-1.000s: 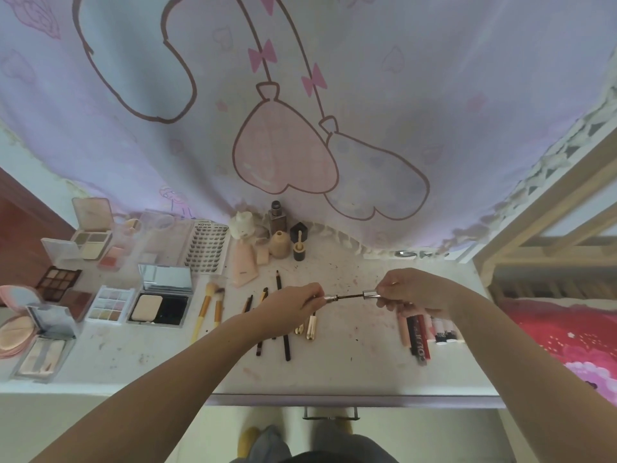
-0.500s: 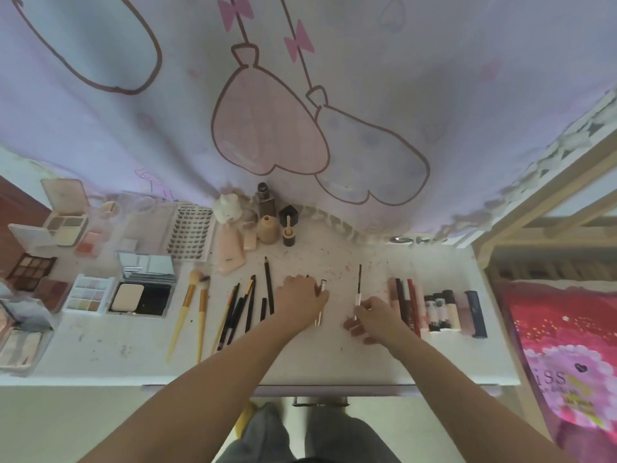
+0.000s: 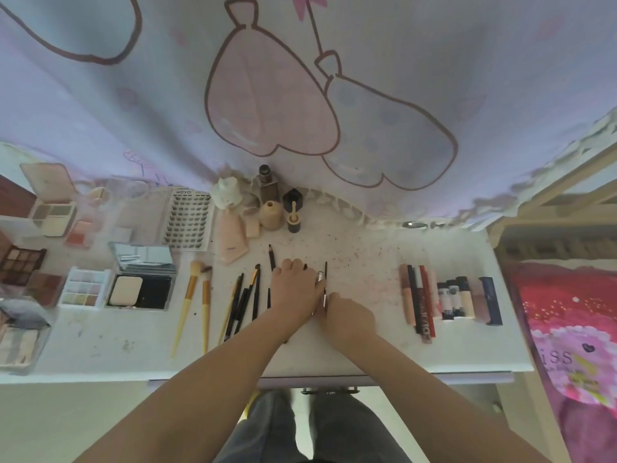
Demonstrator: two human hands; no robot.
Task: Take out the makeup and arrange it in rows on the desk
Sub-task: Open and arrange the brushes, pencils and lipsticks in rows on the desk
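Observation:
My left hand point(image 3: 293, 289) lies flat on the white desk point(image 3: 367, 255), fingers pointing away, beside a row of dark pencils point(image 3: 247, 299). A small silver tube point(image 3: 320, 276) pokes out at its thumb side, touching it. My right hand point(image 3: 347, 315) sits just to the right and pinches the lower end of a thin wand with a dark tip point(image 3: 325, 279), which lies flat next to the tube. Two yellow-handled brushes point(image 3: 192, 295) lie left of the pencils. A row of lip products and small tubes point(image 3: 434, 299) lies to the right.
Open palettes point(image 3: 83, 289) and a compact with a mirror point(image 3: 140, 289) fill the desk's left side. A lash box point(image 3: 188, 220) and small bottles point(image 3: 270, 213) stand at the back under a hanging curtain point(image 3: 334, 78). A red bed cover point(image 3: 567, 312) borders the right.
Both hands came down from pulling the wand out of the silver tube in the air. The right hand then slid the wand left across the desk to beside the tube.

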